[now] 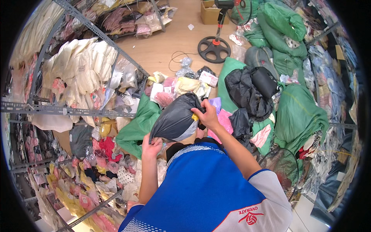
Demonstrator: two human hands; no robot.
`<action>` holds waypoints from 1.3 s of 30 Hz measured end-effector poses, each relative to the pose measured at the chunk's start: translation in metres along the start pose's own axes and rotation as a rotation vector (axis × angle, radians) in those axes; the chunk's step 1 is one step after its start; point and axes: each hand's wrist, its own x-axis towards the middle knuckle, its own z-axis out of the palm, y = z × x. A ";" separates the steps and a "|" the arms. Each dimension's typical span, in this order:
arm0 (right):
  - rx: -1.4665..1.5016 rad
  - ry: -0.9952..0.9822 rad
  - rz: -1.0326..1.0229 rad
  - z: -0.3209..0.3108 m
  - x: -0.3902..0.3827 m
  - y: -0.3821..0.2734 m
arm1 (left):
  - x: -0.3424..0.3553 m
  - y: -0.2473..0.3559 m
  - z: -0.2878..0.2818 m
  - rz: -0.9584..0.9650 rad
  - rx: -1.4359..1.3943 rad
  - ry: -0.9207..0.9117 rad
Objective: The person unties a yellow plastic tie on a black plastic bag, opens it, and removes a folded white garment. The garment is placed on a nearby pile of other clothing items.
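A stuffed dark grey plastic bag (174, 118) hangs tilted between my two hands, just in front of my body. My left hand (152, 145) is closed on its lower left corner. At its upper right edge, my right hand (208, 115) pinches the plastic, with a small yellow patch (195, 117) beside the fingers. What fills the bag cannot be made out. Beyond it lie bagged garments in yellow (186, 86), white and pink (165, 99). An opened green sack (135, 129) spreads out to the left of the bag.
Metal shelving (77, 112) packed with bagged clothes lines the left side. Green sacks (299, 116) and black bags (247, 92) pile up on the right. A standing fan (214, 49) with a trailing cord stands ahead, near a cardboard box (210, 13). Another fan (280, 170) sits close to my right.
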 end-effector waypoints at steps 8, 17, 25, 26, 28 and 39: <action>0.163 -0.005 -0.079 -0.063 0.040 0.003 | -0.021 0.026 0.010 -0.040 -0.056 -0.070; 0.378 -0.266 0.036 -0.068 0.050 -0.039 | -0.002 0.039 0.013 -0.044 -0.247 -0.122; 0.731 -0.331 0.622 -0.057 0.048 -0.111 | 0.044 0.064 0.001 0.091 0.350 -0.445; 0.846 -0.243 0.699 -0.052 0.050 -0.128 | 0.049 0.056 0.003 0.171 0.419 -0.362; 0.985 -0.186 0.744 -0.053 0.053 -0.153 | 0.054 0.023 0.013 0.334 0.542 -0.247; 0.017 -0.602 -0.625 -0.081 0.029 -0.184 | 0.045 -0.025 0.061 0.911 0.544 -0.150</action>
